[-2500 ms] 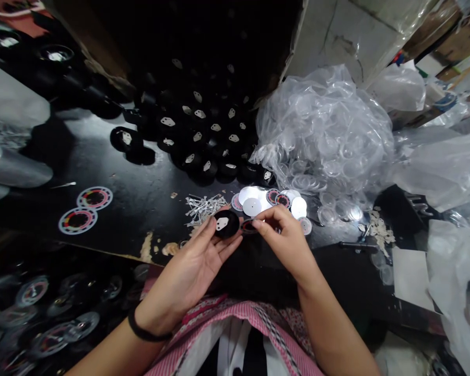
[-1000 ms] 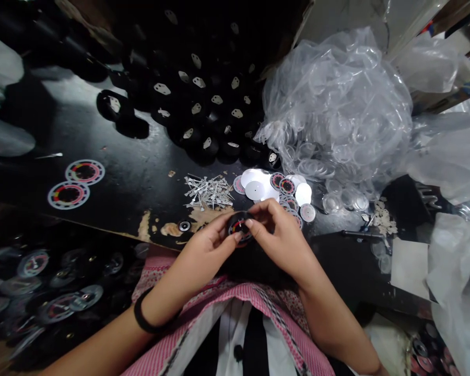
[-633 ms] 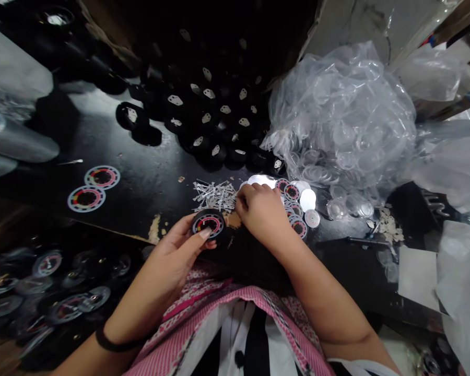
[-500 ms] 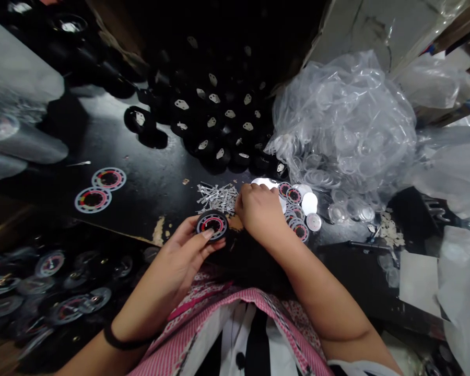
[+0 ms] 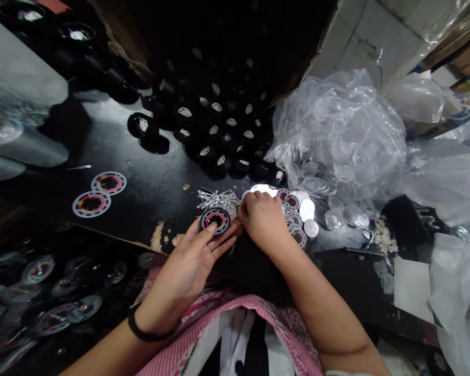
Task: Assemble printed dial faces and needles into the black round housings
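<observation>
A round black gauge with a red-marked dial (image 5: 215, 221) rests in my left hand (image 5: 198, 250), face up, the thumb on its rim. My right hand (image 5: 260, 216) is just right of the gauge, its fingers curled down and pressed together; whatever they hold is hidden. Behind and between the hands lies a pile of small pale pointers (image 5: 218, 199). Loose printed dials (image 5: 297, 236) and shiny silver discs (image 5: 306, 209) lie right of my right hand. Two more printed dials (image 5: 91, 204) overlap at the left of the black table (image 5: 141, 183).
Many black housings with pale tabs (image 5: 231, 122) crowd the back. At the right, a clear plastic bag (image 5: 344, 125) holds transparent discs. Small pale plates (image 5: 384, 237) and a white card (image 5: 413, 290) lie further right. Finished-looking gauges (image 5: 39, 270) fill the lower left.
My left hand has turned slightly and its fingers are more stretched beneath the gauge. The gauge is a little closer to my right hand. The view has shifted slightly.
</observation>
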A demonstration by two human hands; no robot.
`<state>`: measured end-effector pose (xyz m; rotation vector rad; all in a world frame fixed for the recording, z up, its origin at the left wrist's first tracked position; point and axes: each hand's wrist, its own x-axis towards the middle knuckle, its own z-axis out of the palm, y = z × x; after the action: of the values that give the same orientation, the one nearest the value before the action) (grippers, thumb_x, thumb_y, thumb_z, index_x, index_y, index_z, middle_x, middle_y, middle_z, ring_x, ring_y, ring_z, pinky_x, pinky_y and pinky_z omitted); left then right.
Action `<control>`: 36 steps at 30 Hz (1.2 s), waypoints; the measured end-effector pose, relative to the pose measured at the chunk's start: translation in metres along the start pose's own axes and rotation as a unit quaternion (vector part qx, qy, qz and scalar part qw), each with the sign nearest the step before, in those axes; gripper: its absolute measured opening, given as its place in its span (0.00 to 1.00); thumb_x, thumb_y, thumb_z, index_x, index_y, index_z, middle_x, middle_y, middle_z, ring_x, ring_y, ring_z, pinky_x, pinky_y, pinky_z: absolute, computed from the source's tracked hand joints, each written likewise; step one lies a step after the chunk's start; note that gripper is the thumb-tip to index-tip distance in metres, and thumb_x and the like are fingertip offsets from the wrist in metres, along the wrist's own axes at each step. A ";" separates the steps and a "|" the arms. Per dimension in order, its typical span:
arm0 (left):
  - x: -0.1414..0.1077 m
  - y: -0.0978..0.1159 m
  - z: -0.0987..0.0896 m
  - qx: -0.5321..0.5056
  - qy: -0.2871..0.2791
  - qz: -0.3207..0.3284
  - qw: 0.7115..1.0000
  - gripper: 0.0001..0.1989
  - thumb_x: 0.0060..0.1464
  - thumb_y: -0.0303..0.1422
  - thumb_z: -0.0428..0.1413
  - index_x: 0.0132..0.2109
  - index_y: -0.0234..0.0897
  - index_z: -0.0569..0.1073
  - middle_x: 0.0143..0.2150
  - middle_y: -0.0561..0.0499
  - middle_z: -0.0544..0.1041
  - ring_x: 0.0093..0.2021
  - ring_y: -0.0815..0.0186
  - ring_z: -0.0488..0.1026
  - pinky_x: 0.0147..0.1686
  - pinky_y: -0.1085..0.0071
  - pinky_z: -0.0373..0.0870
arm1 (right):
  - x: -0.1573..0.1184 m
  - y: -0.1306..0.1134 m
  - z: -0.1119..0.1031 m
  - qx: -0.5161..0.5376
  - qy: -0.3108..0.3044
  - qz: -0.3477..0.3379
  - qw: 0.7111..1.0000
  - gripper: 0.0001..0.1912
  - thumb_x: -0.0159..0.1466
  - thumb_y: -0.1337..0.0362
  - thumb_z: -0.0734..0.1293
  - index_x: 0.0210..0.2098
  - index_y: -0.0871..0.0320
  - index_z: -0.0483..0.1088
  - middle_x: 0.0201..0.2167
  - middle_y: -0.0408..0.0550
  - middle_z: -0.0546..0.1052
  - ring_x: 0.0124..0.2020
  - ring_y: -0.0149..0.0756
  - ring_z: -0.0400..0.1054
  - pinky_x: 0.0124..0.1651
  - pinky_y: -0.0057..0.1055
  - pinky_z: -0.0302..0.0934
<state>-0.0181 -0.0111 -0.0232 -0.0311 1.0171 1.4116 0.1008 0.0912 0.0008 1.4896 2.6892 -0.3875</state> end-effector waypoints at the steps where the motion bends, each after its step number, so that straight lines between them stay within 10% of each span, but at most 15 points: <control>1: 0.000 0.000 -0.001 -0.005 0.009 -0.002 1.000 0.07 0.60 0.28 0.59 0.46 0.39 0.76 0.49 0.48 0.82 0.49 0.56 0.81 0.45 0.64 0.80 | 0.001 -0.001 -0.001 0.009 -0.001 -0.001 1.000 0.09 0.68 0.66 0.62 0.40 0.63 0.73 0.41 0.58 0.79 0.45 0.51 0.71 0.46 0.43 0.57; 11: 0.002 0.008 0.021 -0.097 0.022 -0.079 0.992 0.13 0.67 0.24 0.47 0.41 0.33 0.77 0.45 0.41 0.83 0.45 0.60 0.82 0.47 0.65 0.80 | -0.024 0.009 0.002 0.332 0.070 -0.001 0.941 0.03 0.62 0.72 0.67 0.33 0.58 0.72 0.33 0.44 0.76 0.37 0.35 0.70 0.41 0.30 0.61; 20: -0.006 -0.005 0.015 -0.004 -0.003 0.075 0.997 0.07 0.57 0.30 0.61 0.44 0.37 0.77 0.46 0.45 0.83 0.51 0.58 0.80 0.53 0.63 0.76 | -0.039 0.002 -0.005 0.193 0.053 0.013 0.980 0.05 0.66 0.64 0.67 0.34 0.58 0.71 0.35 0.48 0.74 0.40 0.40 0.68 0.44 0.36 0.58; 24: -0.007 -0.001 0.018 0.045 -0.001 0.109 0.993 0.11 0.55 0.34 0.64 0.46 0.41 0.77 0.46 0.50 0.83 0.51 0.58 0.79 0.56 0.62 0.74 | -0.048 0.003 -0.012 0.289 0.077 -0.018 0.954 0.06 0.68 0.67 0.66 0.33 0.57 0.70 0.32 0.44 0.72 0.37 0.35 0.67 0.41 0.31 0.59; 36: -0.004 -0.014 0.010 0.191 -0.092 0.083 0.974 0.17 0.57 0.38 0.63 0.54 0.48 0.76 0.55 0.53 0.79 0.56 0.60 0.75 0.57 0.69 0.71 | -0.062 -0.001 -0.023 0.310 0.066 -0.007 0.948 0.06 0.69 0.67 0.65 0.33 0.57 0.70 0.31 0.43 0.72 0.36 0.34 0.66 0.40 0.32 0.56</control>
<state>0.0001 -0.0120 -0.0222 0.4683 1.1376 1.3178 0.1351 0.0450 0.0325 1.6639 2.8237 -1.2751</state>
